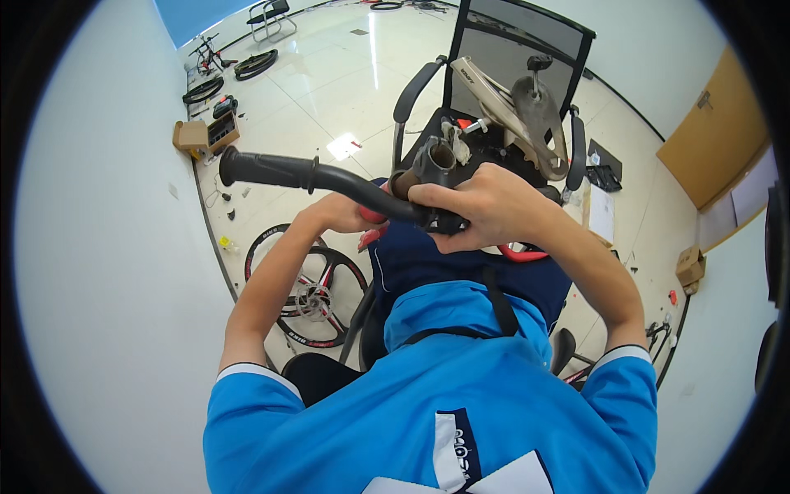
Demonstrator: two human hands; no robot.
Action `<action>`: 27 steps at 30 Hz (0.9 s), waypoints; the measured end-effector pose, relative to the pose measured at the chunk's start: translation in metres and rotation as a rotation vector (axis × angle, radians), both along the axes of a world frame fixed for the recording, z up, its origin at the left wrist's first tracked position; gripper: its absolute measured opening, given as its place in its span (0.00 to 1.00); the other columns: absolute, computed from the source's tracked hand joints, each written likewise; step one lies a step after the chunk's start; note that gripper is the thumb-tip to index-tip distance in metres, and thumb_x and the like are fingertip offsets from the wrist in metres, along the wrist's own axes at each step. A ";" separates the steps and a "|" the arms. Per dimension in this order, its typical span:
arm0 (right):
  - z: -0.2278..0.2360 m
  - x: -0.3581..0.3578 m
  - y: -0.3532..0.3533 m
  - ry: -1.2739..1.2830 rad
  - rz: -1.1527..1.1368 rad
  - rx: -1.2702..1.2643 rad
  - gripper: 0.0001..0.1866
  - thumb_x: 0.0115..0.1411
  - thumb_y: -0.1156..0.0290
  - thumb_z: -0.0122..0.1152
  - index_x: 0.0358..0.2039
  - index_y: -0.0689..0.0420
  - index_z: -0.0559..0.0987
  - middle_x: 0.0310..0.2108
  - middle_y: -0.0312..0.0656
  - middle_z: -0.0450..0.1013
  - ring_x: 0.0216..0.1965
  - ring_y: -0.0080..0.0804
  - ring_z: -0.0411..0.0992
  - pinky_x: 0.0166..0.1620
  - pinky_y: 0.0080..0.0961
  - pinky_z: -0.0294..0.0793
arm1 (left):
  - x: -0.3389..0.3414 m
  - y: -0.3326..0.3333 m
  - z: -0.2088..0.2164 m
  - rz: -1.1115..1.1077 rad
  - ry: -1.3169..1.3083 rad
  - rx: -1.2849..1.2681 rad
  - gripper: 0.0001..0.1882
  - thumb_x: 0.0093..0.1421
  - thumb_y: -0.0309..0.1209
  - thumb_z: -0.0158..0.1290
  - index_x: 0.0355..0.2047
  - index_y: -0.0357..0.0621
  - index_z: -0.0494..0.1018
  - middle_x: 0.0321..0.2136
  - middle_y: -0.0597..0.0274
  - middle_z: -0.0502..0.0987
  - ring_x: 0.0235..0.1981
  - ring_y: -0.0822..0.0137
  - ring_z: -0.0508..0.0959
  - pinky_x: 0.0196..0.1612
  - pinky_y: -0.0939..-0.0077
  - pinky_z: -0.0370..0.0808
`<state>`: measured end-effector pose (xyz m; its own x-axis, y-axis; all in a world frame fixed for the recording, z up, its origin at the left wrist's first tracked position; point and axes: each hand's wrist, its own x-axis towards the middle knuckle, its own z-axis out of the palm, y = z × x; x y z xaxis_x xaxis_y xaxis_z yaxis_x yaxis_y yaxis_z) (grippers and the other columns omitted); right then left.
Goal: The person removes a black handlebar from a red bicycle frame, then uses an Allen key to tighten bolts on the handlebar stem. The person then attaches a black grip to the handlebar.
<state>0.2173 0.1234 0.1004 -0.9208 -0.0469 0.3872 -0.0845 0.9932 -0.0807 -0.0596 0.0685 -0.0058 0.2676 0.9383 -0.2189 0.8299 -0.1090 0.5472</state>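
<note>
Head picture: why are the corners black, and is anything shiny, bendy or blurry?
Head view: the fisheye lens leaves dark, rounded corners; head view: the wooden door leans, probably from distortion; head view: bright glare streaks the tiled floor; head view: the black handlebar looks fairly sharp.

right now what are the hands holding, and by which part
The right hand grips the black handlebar where it meets the stem. The left hand is at a red piece, but its hold is mostly hidden and cannot be told.
</note>
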 end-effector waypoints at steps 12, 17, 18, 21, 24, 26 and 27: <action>0.069 0.052 0.050 0.122 -0.369 -0.367 0.24 0.50 0.64 0.64 0.47 0.60 0.73 0.21 0.47 0.72 0.20 0.32 0.69 0.28 0.29 0.73 | -0.018 -0.052 -0.116 0.169 -0.308 0.146 0.16 0.51 0.35 0.67 0.35 0.40 0.77 0.26 0.56 0.80 0.28 0.66 0.77 0.38 0.68 0.76; -0.050 0.085 0.163 0.044 -0.843 -0.419 0.30 0.50 0.57 0.66 0.50 0.62 0.75 0.37 0.57 0.78 0.41 0.50 0.78 0.47 0.35 0.75 | -0.014 -0.044 -0.096 0.188 -0.252 0.150 0.19 0.50 0.35 0.67 0.40 0.41 0.76 0.32 0.55 0.80 0.33 0.63 0.78 0.42 0.67 0.76; -0.083 0.093 0.183 0.010 -0.896 -0.355 0.32 0.50 0.56 0.66 0.52 0.63 0.75 0.40 0.59 0.78 0.44 0.52 0.78 0.50 0.36 0.75 | -0.017 -0.040 -0.095 0.212 -0.202 0.081 0.23 0.49 0.35 0.68 0.44 0.42 0.74 0.37 0.55 0.80 0.38 0.62 0.79 0.46 0.66 0.75; -0.148 0.092 0.207 -0.192 -1.006 -0.463 0.33 0.48 0.56 0.67 0.52 0.61 0.75 0.42 0.59 0.77 0.45 0.54 0.76 0.50 0.39 0.75 | -0.005 -0.040 -0.071 0.286 -0.150 0.028 0.26 0.47 0.32 0.69 0.46 0.42 0.73 0.40 0.56 0.80 0.42 0.61 0.80 0.50 0.66 0.76; -0.198 0.083 0.230 -0.264 -1.112 -0.268 0.36 0.50 0.53 0.65 0.59 0.50 0.70 0.42 0.58 0.77 0.46 0.55 0.76 0.51 0.44 0.75 | -0.007 -0.038 -0.063 0.294 -0.130 0.040 0.26 0.46 0.33 0.70 0.44 0.42 0.73 0.40 0.55 0.80 0.41 0.61 0.80 0.49 0.66 0.76; -0.212 0.072 0.239 -0.345 -1.152 -0.284 0.35 0.53 0.53 0.65 0.62 0.43 0.67 0.44 0.56 0.77 0.48 0.54 0.76 0.52 0.47 0.74 | -0.008 -0.044 -0.066 0.293 -0.175 0.060 0.25 0.46 0.34 0.70 0.43 0.42 0.74 0.38 0.55 0.81 0.39 0.61 0.81 0.48 0.66 0.77; -0.217 0.067 0.245 -0.372 -1.169 -0.311 0.35 0.54 0.54 0.65 0.63 0.40 0.66 0.45 0.54 0.77 0.50 0.54 0.75 0.53 0.49 0.73 | -0.008 -0.043 -0.065 0.277 -0.152 0.043 0.24 0.46 0.35 0.70 0.41 0.42 0.75 0.36 0.56 0.81 0.37 0.61 0.81 0.47 0.66 0.77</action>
